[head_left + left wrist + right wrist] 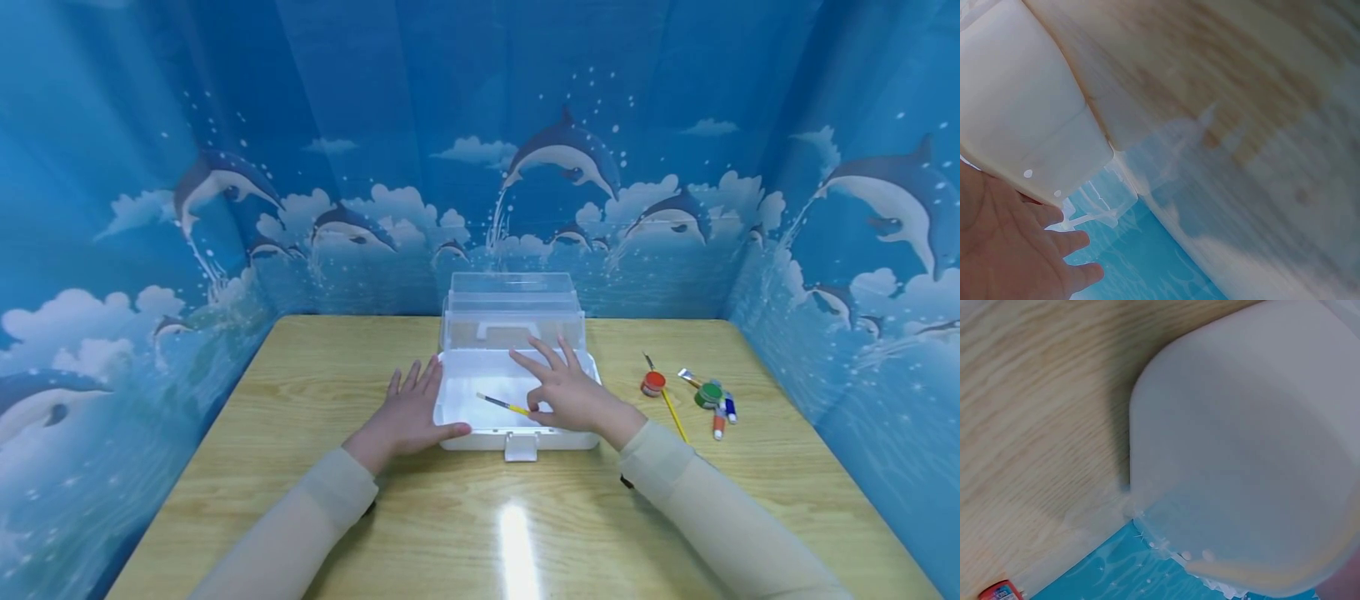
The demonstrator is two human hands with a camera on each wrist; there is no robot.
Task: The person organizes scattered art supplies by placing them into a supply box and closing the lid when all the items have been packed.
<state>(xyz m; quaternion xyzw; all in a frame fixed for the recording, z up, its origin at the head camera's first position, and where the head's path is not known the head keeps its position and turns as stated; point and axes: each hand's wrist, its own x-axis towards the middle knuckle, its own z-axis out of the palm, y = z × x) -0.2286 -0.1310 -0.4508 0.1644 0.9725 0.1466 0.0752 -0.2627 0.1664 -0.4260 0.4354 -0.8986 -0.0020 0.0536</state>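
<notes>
A white plastic box (468,417) sits on the table, its clear lid (517,308) tipped back and a latch (521,447) at the front. My left hand (408,417) rests against the box's left side, fingers straight and thumb over the front left corner. Its palm and fingers (1075,242) also show in the left wrist view. My right hand (566,396) pinches a paintbrush (501,403) by its yellow handle between thumb and index finger, the other fingers spread. The brush lies slanted over the box's inside, bristles to the left. In the right wrist view the box wall (1229,437) hides most of this hand.
To the right on the wooden table (322,375) are a red paint jar (653,383), a green paint jar (708,395), a yellow-handled brush (674,414), another brush (687,377) and small paint tubes (719,422). A dolphin-print curtain (420,100) closes off the back and both sides.
</notes>
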